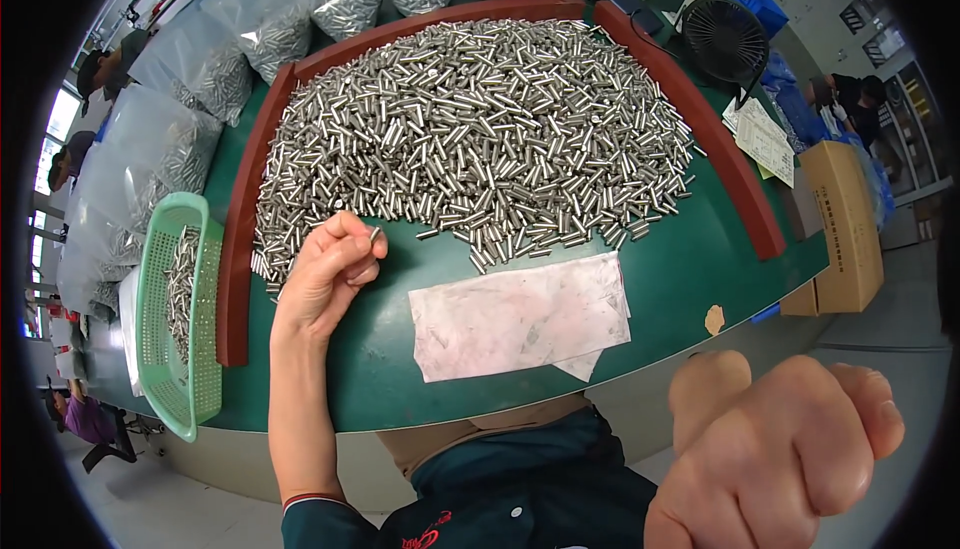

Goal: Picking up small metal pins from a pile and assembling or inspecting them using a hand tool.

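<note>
A wide heap of short, shiny metal pins [490, 124] covers the far part of the green table [380, 379]. At the heap's near left edge is my left hand [335, 274], its thumb and fingers closed on one small metal pin [376, 235]. My right hand [785, 459] is raised close to the camera at the lower right, off the table's near edge, with its fingers curled into a fist. Whatever it may hold is hidden. A stained white cloth or paper sheet [515, 317] lies flat between the heap and me.
Dark red bars [700, 134] border the heap on the left, back and right. To the left stands a green plastic basket [205, 379] with some pins, beside clear bags of pins [265, 24]. A black fan [724, 41], papers [762, 141] and a cardboard box [850, 229] are at right.
</note>
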